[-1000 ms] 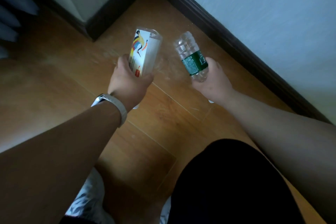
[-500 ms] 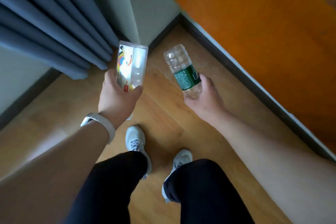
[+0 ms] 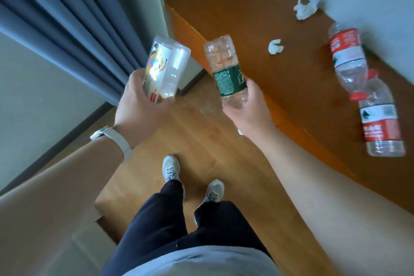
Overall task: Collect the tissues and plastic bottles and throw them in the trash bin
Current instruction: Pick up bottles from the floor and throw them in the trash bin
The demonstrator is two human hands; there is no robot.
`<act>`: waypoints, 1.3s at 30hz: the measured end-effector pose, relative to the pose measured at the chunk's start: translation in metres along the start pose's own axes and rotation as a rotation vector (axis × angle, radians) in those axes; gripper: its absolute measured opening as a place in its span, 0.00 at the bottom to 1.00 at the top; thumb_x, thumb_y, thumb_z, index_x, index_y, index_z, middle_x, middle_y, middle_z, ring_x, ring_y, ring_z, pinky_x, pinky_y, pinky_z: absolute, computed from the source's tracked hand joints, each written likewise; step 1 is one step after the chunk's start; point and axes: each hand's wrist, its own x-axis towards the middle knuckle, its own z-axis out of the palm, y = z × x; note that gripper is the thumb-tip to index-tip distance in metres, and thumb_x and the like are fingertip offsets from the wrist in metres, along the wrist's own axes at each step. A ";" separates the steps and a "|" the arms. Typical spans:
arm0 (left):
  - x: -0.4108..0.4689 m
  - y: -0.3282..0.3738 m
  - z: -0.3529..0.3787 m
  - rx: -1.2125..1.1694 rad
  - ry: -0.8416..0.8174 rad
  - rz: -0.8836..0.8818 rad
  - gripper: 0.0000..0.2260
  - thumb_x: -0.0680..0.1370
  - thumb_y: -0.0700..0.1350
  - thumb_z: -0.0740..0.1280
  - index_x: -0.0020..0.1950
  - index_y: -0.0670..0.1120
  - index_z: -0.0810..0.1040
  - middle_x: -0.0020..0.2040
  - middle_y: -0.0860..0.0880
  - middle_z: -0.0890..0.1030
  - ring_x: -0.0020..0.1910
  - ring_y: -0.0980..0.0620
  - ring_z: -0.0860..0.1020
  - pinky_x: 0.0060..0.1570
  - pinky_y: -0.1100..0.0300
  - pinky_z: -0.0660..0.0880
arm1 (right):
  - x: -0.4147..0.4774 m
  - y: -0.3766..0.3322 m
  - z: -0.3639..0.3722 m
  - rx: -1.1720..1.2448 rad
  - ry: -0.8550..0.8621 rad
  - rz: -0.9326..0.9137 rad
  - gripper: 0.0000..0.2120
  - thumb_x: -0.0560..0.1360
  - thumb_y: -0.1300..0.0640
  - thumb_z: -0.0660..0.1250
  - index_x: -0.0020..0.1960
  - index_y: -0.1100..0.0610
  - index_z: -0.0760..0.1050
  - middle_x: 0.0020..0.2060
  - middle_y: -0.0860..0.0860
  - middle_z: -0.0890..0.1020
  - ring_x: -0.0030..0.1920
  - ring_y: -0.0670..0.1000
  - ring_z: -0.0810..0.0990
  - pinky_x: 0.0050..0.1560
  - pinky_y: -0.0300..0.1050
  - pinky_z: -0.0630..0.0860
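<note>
My left hand (image 3: 141,101) grips a clear plastic bottle with a white, yellow and red label (image 3: 164,69), base pointing away. My right hand (image 3: 248,105) holds a clear bottle with a green label (image 3: 224,67), also base away. On the brown wooden table (image 3: 246,6) at the right lie two clear bottles with red-and-white labels, the farther bottle (image 3: 347,58) and the nearer bottle (image 3: 380,119), cap ends almost touching. Two crumpled white tissues rest there too: the smaller tissue (image 3: 275,46) near the middle and the larger tissue (image 3: 304,9) by the wall. No trash bin is in view.
Blue-grey curtains (image 3: 67,18) hang at the left beside a pale wall. I stand on a wooden floor (image 3: 201,141) in white shoes (image 3: 171,170), close to the table's front edge. A dark baseboard runs along the left wall.
The view has swung up and right from the floor corner; the table with its bottles and tissues has come into sight. Both hands still hold their bottles.
</note>
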 end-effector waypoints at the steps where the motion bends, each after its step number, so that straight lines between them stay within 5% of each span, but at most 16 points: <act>1: -0.006 0.011 -0.002 -0.005 0.002 0.029 0.29 0.72 0.55 0.72 0.68 0.54 0.64 0.56 0.54 0.75 0.44 0.57 0.74 0.34 0.66 0.65 | -0.004 -0.004 -0.015 0.018 0.017 -0.012 0.25 0.68 0.48 0.74 0.61 0.40 0.66 0.53 0.43 0.76 0.51 0.43 0.78 0.51 0.48 0.79; 4: -0.022 0.043 -0.004 -0.038 -0.004 0.101 0.30 0.71 0.55 0.73 0.69 0.54 0.64 0.57 0.54 0.75 0.50 0.54 0.74 0.37 0.65 0.67 | -0.020 -0.014 -0.055 0.006 0.057 -0.040 0.28 0.69 0.49 0.74 0.65 0.45 0.67 0.56 0.45 0.76 0.51 0.42 0.78 0.48 0.39 0.76; 8: -0.037 0.081 -0.007 -0.048 -0.030 0.181 0.31 0.70 0.56 0.72 0.69 0.55 0.64 0.57 0.56 0.75 0.50 0.55 0.76 0.37 0.65 0.68 | -0.037 -0.027 -0.098 0.022 0.132 -0.056 0.28 0.69 0.49 0.74 0.65 0.44 0.66 0.57 0.45 0.75 0.51 0.41 0.78 0.51 0.41 0.78; 16: -0.025 0.158 -0.009 -0.126 -0.138 0.379 0.31 0.72 0.55 0.73 0.70 0.52 0.63 0.58 0.56 0.74 0.52 0.57 0.77 0.39 0.70 0.72 | -0.061 -0.055 -0.153 0.003 0.281 -0.001 0.32 0.71 0.49 0.74 0.70 0.45 0.63 0.59 0.40 0.72 0.52 0.31 0.73 0.45 0.27 0.71; 20: 0.005 0.194 0.005 -0.145 -0.274 0.501 0.31 0.71 0.52 0.75 0.70 0.53 0.64 0.59 0.55 0.75 0.49 0.60 0.77 0.33 0.76 0.71 | -0.064 -0.068 -0.172 0.014 0.424 0.068 0.29 0.71 0.50 0.73 0.67 0.43 0.64 0.59 0.41 0.73 0.51 0.35 0.74 0.47 0.31 0.72; 24: 0.024 0.228 0.023 -0.162 -0.469 0.627 0.32 0.71 0.52 0.75 0.70 0.53 0.63 0.59 0.54 0.76 0.50 0.56 0.78 0.33 0.74 0.73 | -0.076 -0.080 -0.181 0.121 0.603 0.178 0.23 0.71 0.56 0.73 0.52 0.32 0.66 0.53 0.38 0.75 0.46 0.30 0.75 0.39 0.30 0.76; 28: 0.024 0.257 0.040 -0.160 -0.634 0.730 0.32 0.71 0.50 0.75 0.70 0.53 0.63 0.56 0.57 0.75 0.51 0.54 0.79 0.37 0.66 0.76 | -0.100 -0.081 -0.181 0.120 0.786 0.312 0.24 0.70 0.53 0.74 0.59 0.34 0.68 0.56 0.37 0.75 0.54 0.37 0.75 0.54 0.42 0.78; 30: 0.016 0.269 0.050 -0.162 -0.721 0.783 0.30 0.72 0.49 0.75 0.69 0.55 0.63 0.53 0.60 0.73 0.50 0.58 0.78 0.34 0.68 0.76 | -0.118 -0.080 -0.181 0.115 0.848 0.379 0.31 0.70 0.50 0.74 0.69 0.42 0.65 0.63 0.40 0.73 0.58 0.40 0.74 0.57 0.40 0.74; 35: -0.026 0.289 0.085 -0.119 -0.883 0.915 0.28 0.74 0.51 0.74 0.68 0.56 0.62 0.60 0.55 0.73 0.54 0.53 0.77 0.34 0.69 0.74 | -0.181 -0.073 -0.186 0.104 1.024 0.514 0.35 0.71 0.52 0.75 0.72 0.45 0.62 0.62 0.39 0.71 0.59 0.38 0.71 0.56 0.33 0.71; 39: -0.078 0.300 0.110 -0.112 -1.060 1.038 0.29 0.74 0.51 0.73 0.69 0.55 0.62 0.58 0.56 0.73 0.53 0.56 0.77 0.35 0.69 0.76 | -0.240 -0.070 -0.188 0.121 1.196 0.596 0.24 0.71 0.58 0.74 0.60 0.41 0.69 0.53 0.39 0.75 0.52 0.31 0.73 0.50 0.26 0.69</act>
